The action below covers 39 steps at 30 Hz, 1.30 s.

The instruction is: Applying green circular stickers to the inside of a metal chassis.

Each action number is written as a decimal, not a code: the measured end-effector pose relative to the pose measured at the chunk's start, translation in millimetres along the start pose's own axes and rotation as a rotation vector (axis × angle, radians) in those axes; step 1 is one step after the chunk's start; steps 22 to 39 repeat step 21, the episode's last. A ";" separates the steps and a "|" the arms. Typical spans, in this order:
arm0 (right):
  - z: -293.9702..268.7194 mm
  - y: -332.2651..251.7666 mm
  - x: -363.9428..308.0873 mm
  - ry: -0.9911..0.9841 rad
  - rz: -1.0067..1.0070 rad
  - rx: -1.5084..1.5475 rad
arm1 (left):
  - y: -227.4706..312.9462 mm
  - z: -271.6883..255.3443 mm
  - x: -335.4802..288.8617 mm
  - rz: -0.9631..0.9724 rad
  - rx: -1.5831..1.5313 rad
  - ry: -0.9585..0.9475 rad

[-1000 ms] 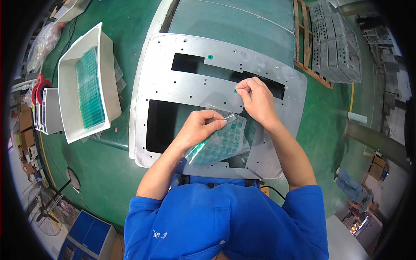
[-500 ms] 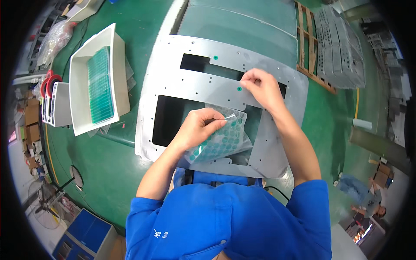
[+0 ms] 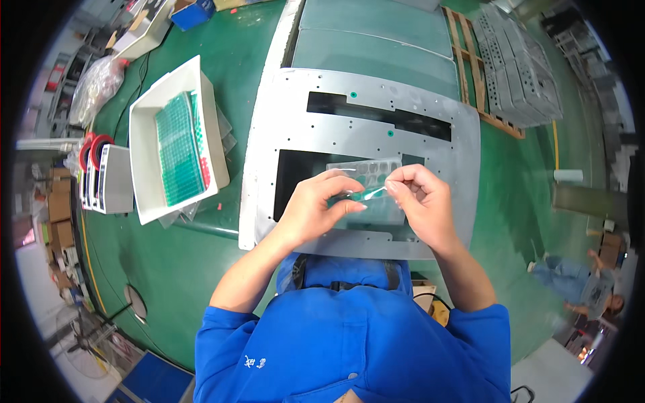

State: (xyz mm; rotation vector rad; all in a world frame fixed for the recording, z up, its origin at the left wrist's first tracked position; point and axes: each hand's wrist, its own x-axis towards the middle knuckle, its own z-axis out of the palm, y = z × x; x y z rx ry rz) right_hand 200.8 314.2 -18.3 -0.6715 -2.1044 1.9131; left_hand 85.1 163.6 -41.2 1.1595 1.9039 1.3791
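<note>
A flat grey metal panel (image 3: 289, 121) with long cutouts and small holes lies in front of me. Two green round stickers sit on it, an upper one (image 3: 353, 95) and a lower one (image 3: 390, 133). My left hand (image 3: 316, 205) is closed on a clear sheet of round stickers (image 3: 383, 213), held above the large cutout. Against the sheet, my right hand (image 3: 424, 201) pinches the pale end of a green sticker (image 3: 371, 194). The sticker's other end lies near my left fingertips; whether it still touches the sheet is hard to tell.
Left of the panel stands a white bin (image 3: 211, 117) holding green sticker sheets (image 3: 178, 151). Beside it, red-handled scissors (image 3: 101, 149) stand in a white holder (image 3: 117, 181). A wooden pallet (image 3: 476, 80) and stacked grey metal parts (image 3: 517, 74) are at right. Another person (image 3: 581, 282) is far right.
My right hand has come down from the panel beside the lower green sticker to the sheet and now pinches a sticker there. The sheet has been turned and flattened in my left hand.
</note>
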 end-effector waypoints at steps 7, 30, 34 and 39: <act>41.3 11.0 -39.4 0.122 -0.047 0.168 | -12.2 -34.8 -15.6 -0.122 -0.314 -0.285; 44.4 16.4 -54.4 0.108 -0.250 -0.393 | -18.7 -25.0 -21.4 0.114 -0.049 -0.266; 44.4 16.4 -54.4 0.108 -0.250 -0.393 | -18.7 -25.0 -21.4 0.114 -0.049 -0.266; 44.4 16.4 -54.4 0.108 -0.250 -0.393 | -18.7 -25.0 -21.4 0.114 -0.049 -0.266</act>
